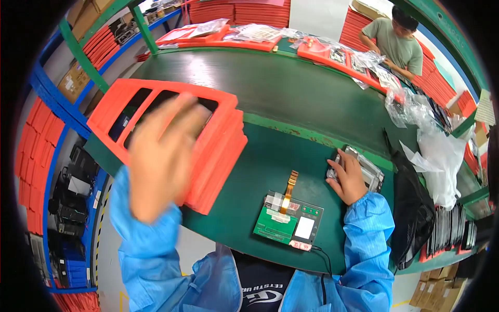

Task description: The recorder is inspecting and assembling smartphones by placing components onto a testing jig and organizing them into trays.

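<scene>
My left hand (161, 151), smeared by motion, is over the top of a stack of red foam trays (213, 166). Dark flat panels (138, 101) lie in the top tray's openings, and whether my fingers touch one is hidden by the blur. On the right, my right hand (349, 179) rests on the left end of a grey rectangular frame (371, 171), thumb and fingers spread apart. Between my hands lies a green circuit board (278, 226) with a white rectangle. An orange-gold ribbon cable (289, 190) sticks up from it, and a black wire (327, 257) leads off its lower right.
A green ledge (312, 136) runs behind the work mat. Black bag-like material (413, 218) and white plastic bags (442, 161) are on the right. Across the bench a person (400, 44) works beside red trays (325, 54). Blue shelving (57, 192) stands left.
</scene>
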Motion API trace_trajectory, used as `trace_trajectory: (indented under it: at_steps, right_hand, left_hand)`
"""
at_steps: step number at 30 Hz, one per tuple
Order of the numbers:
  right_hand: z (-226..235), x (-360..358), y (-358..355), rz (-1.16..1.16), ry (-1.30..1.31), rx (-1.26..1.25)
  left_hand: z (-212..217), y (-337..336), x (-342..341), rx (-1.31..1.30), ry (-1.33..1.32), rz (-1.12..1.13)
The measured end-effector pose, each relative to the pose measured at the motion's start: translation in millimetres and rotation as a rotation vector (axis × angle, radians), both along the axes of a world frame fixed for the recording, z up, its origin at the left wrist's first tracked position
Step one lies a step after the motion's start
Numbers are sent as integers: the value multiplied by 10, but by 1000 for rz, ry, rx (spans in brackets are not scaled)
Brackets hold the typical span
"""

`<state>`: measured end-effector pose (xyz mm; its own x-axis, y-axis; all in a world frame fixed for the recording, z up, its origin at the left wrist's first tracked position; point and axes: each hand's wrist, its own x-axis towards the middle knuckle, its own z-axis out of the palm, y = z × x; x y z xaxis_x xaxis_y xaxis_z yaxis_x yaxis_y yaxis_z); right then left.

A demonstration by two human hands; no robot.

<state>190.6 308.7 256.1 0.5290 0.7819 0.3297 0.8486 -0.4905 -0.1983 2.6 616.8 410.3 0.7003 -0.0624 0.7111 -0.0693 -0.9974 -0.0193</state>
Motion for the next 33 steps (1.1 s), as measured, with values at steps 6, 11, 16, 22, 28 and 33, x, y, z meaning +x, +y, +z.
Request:
trace_trajectory:
  at_steps: [6, 11, 16, 22, 28, 33]
  right_hand:
    - [402, -127, 200, 18, -92, 278]
    - [788, -269, 453, 38, 124, 852]
    - [668, -225, 678, -2, 1272, 1533]
    - [250, -130, 698, 19, 2107, 1364]
    - [241, -247, 756, -138, 1746, 1020]
    - [168, -340, 754, -170, 270, 362]
  left_hand:
    - [-344, -1102, -38, 1, 102, -352]
    - [-773, -1112, 662, 81, 90, -205]
    - [-990, -1069, 895, 4, 142, -314]
    - [-1257, -936, 863, -109, 84, -449]
    - [-1350, -798, 935, -399, 100, -430]
    - [-1256, -775, 919, -814, 234, -465]
